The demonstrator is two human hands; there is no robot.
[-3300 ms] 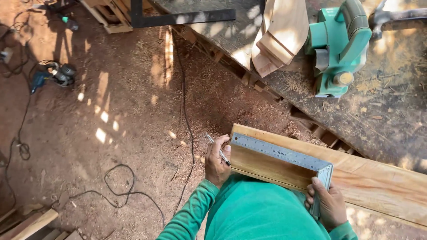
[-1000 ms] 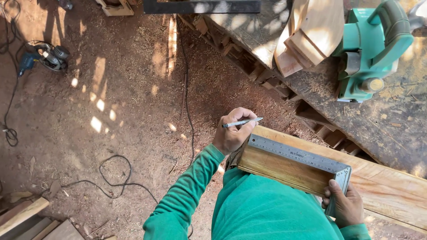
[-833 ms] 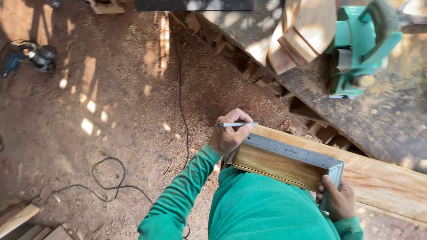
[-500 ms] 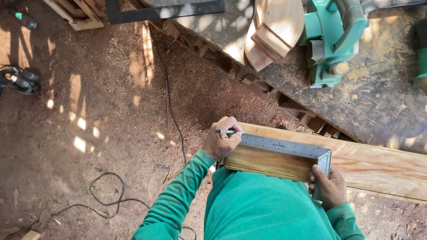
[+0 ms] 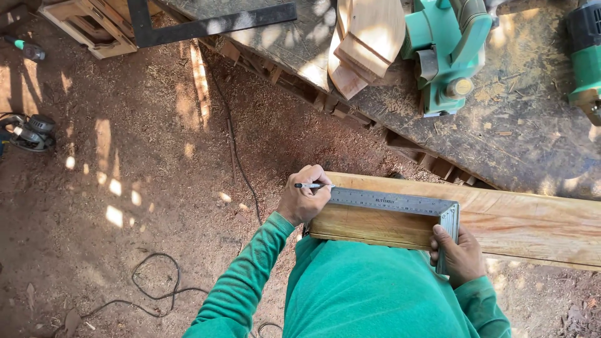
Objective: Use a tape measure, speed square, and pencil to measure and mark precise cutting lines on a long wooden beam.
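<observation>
The left hand [image 5: 305, 201] is closed on a pen [image 5: 311, 185] whose tip sits at the long blade of a steel carpenter's square [image 5: 400, 204], which lies on the wooden plank [image 5: 513, 219] jutting from the workbench [image 5: 501, 144]. The right hand [image 5: 460, 253] clamps the square's short arm against the plank's near edge. This looks like marking a line across the board; the stroke calls for a square held dead steady.
</observation>
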